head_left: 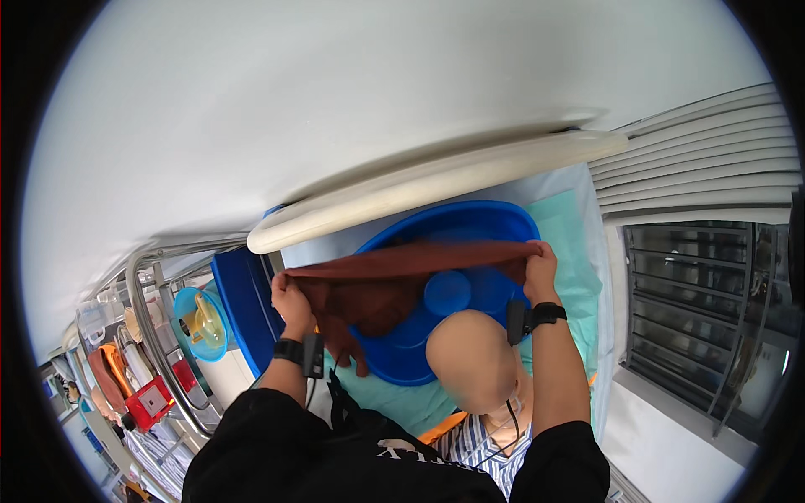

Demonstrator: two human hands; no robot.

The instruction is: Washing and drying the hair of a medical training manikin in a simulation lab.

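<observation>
Both hands pull the edge of a brown towel (pixel 415 259) taut over a large blue plastic basin (pixel 402 364). My left hand (pixel 293 306) pinches one corner, and my right hand (pixel 541 271) grips the other near the basin's right rim. The rest of the towel hangs down at the left, partly over the basin's rim. Within the basin is a round blue piece (pixel 448 293), perhaps an upturned bowl. Close in front of me is the bald head (pixel 468 358) of a person or manikin wearing a striped top (pixel 497 449), with thin tubing at the neck.
A teal pad (pixel 569 251) lies under the basin, before a cream headboard (pixel 427 185). At left are a metal rail (pixel 143 320), a blue panel (pixel 245 308), a light-blue bucket (pixel 200 358) and a red box (pixel 148 403). A barred window (pixel 685 314) is at right.
</observation>
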